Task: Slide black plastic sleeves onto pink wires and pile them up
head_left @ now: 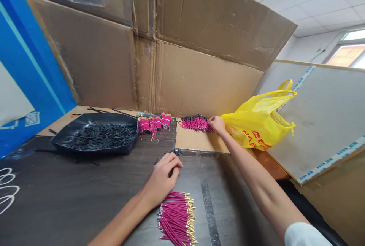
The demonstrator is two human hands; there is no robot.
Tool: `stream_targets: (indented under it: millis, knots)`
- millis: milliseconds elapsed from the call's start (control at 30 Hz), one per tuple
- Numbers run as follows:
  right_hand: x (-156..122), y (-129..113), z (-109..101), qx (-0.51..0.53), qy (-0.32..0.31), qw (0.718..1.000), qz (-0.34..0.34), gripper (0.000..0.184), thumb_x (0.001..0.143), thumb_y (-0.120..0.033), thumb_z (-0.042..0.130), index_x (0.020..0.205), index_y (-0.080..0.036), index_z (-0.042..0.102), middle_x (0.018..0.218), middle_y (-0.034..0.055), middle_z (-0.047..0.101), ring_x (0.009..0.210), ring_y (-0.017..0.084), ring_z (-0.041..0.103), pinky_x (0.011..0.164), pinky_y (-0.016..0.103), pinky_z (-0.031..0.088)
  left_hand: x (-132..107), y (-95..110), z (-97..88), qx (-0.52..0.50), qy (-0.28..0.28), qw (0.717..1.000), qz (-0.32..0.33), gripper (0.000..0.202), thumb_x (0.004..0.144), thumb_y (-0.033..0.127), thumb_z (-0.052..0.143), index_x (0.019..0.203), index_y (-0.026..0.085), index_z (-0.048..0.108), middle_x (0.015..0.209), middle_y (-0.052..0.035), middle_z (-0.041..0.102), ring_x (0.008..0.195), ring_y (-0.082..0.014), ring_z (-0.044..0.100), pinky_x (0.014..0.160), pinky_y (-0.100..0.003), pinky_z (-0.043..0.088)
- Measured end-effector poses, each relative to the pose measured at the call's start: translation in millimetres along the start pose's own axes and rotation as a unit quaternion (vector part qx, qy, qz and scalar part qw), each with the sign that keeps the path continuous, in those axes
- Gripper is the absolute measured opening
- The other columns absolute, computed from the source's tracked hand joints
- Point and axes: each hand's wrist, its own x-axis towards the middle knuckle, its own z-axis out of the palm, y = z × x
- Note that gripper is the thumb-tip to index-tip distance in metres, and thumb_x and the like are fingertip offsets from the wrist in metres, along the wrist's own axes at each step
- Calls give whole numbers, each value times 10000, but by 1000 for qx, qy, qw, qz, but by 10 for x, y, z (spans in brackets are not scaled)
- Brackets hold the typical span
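My right hand (217, 124) reaches far across the table and pinches the end of a loose pile of pink wires (196, 123) lying on a cardboard sheet (196, 141). My left hand (164, 175) rests on the dark table (85, 196) with its fingers curled over a small black item that I cannot make out. Just below that hand lies a second pile of pink wires with gold tips (177, 218). Several tied bundles of pink wires (155, 123) stand behind, against the cardboard wall.
A black tray (98, 136) full of short black tubes sits at the left. A yellow plastic bag (259, 120) lies at the right, beside a tilted white board (322, 124). Tall cardboard sheets (182, 48) close off the back. A blue panel (25, 67) stands at the left.
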Motion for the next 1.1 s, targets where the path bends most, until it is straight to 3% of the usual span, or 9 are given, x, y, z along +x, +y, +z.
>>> stream_targets:
  millis: [200, 400, 500, 633, 767, 933, 1100]
  knots:
    - [-89, -78, 57, -5, 10, 1000, 9, 156, 941, -265, 710, 1008, -130, 749, 1050, 96, 748, 1047, 225, 696, 950, 417, 539, 6, -105, -73, 66, 22, 997, 25, 218, 988, 145, 438, 891, 195, 626, 943, -65, 642, 944, -231, 581, 866, -381, 458]
    - [-308, -118, -62, -1, 28, 999, -35, 248, 991, -260, 578, 1137, -135, 736, 1147, 156, 746, 1120, 272, 680, 935, 381, 491, 88, -242, -209, 137, 95, 986, -22, 200, 969, 179, 441, 933, 214, 635, 958, -72, 675, 956, -263, 587, 890, -402, 456]
    - [-621, -207, -34, 15, -3, 994, -107, 260, 1016, -258, 534, 1173, -143, 705, 1130, 125, 754, 1075, 237, 688, 903, 326, 481, 114, -332, -253, 191, 95, 973, -88, 196, 931, 186, 453, 949, 214, 646, 999, -78, 694, 1006, -277, 598, 923, -408, 460]
    - [-1244, -412, 102, 50, -115, 959, -253, 184, 999, -276, 599, 1120, -192, 708, 1032, 23, 764, 899, 138, 701, 792, 223, 482, 120, -433, -233, 217, 66, 965, -129, 180, 895, 224, 504, 925, 206, 680, 1000, -91, 718, 979, -306, 601, 887, -438, 462]
    - [-1761, -614, 210, 43, -145, 930, -335, 204, 979, -228, 624, 1166, -193, 697, 1098, 47, 732, 976, 166, 683, 839, 254, 472, 126, -450, -194, 236, 41, 963, -128, 190, 889, 249, 522, 910, 208, 706, 983, -96, 722, 975, -309, 595, 900, -446, 466]
    - [-1967, -707, 264, 1, -130, 925, -357, 224, 1000, -215, 580, 1199, -193, 680, 1184, 108, 670, 1052, 248, 654, 807, 320, 451, 143, -432, -199, 242, 35, 961, -127, 203, 893, 252, 511, 926, 206, 706, 1020, -96, 730, 985, -302, 600, 904, -439, 471]
    - [-1977, -672, 308, -42, -105, 926, -360, 188, 1043, -232, 515, 1170, -201, 650, 1162, 103, 654, 1038, 248, 638, 775, 323, 441, 153, -416, -190, 229, 28, 966, -119, 211, 911, 257, 496, 948, 198, 696, 1024, -95, 727, 987, -291, 609, 918, -428, 472]
